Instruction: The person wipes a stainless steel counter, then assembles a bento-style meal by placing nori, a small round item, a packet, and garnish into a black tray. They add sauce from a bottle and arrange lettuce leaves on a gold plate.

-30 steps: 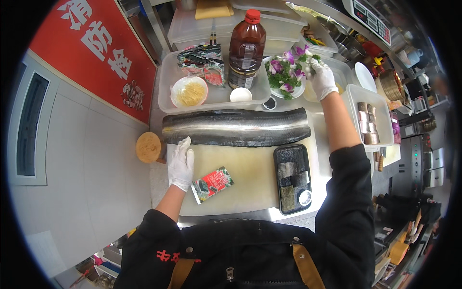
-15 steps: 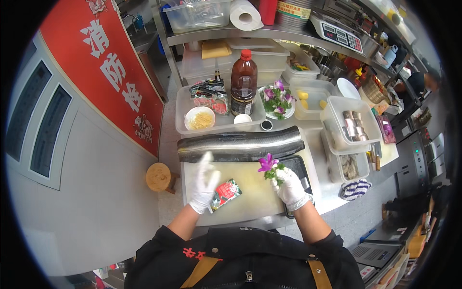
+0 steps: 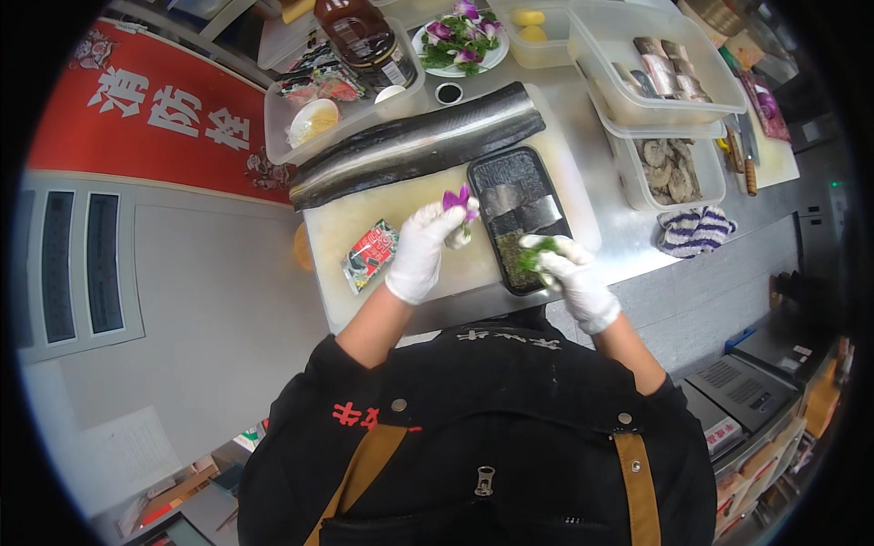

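My left hand (image 3: 421, 250), in a white glove, pinches a purple flower (image 3: 458, 197) above the cutting board (image 3: 574, 205). My right hand (image 3: 575, 280), gloved too, grips a green leafy sprig (image 3: 541, 249) over the near right edge of a black tray (image 3: 496, 166). Inside that tray lie dark, silvery fish pieces (image 3: 541, 215), with greenish stuff at its near end. Beside my left hand rests a red and green packet (image 3: 371, 256). A long dark fish slab (image 3: 419, 144) with a pale stripe stretches across the board's far side.
Beyond the slab stand a clear bin (image 3: 282, 127) with a big brown bottle (image 3: 364, 44), a small dark sauce dish (image 3: 449, 93) and a plate of flowers and greens (image 3: 466, 58). Stacked tubs (image 3: 655, 118), a striped cloth (image 3: 696, 231) and a knife (image 3: 749, 168) are at the right.
The flower has passed from my right hand to my left, while the greens stay in my right. My right hand has come nearer over the tray. The view has turned and tilted down.
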The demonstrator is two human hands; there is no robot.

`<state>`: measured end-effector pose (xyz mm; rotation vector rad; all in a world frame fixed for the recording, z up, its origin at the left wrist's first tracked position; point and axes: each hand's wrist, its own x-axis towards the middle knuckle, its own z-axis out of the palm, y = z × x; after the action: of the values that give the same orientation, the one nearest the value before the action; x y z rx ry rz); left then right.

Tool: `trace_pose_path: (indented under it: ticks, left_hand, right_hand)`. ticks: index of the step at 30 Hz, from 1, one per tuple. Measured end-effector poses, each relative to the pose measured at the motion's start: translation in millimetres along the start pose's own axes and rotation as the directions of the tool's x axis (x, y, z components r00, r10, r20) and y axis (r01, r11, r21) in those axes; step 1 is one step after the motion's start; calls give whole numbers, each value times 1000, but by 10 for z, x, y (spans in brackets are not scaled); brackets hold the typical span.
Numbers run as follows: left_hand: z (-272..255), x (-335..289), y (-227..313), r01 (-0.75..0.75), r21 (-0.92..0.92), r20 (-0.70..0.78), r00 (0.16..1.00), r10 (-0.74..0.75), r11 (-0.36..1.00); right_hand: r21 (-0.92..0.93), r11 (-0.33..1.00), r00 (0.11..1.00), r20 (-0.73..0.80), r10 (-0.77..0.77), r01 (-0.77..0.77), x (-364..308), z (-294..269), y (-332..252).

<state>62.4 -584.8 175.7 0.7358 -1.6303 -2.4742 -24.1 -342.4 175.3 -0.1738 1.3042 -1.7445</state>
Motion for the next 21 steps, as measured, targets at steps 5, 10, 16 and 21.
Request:
trace_pose_path:
  ticks: [5, 10, 16, 21]
  left_hand:
    - [257, 722, 25, 28, 317, -73, 997, -5, 948]
    - [272, 1062, -92, 113, 536, -198, 980, -5, 837]
    - [194, 1064, -318, 163, 385, -293, 955, -48, 908]
    - [50, 1038, -185, 332, 424, -296, 930, -217, 843]
  right_hand:
    - [127, 989, 966, -257, -42, 76, -362, -813, 149]
    - [97, 990, 961, -267, -70, 99, -362, -1138, 291]
    - [-6, 979, 967, -156, -201, 203, 47, -977, 15]
    - [-60, 942, 943, -13, -332, 331, 585, -673, -340]
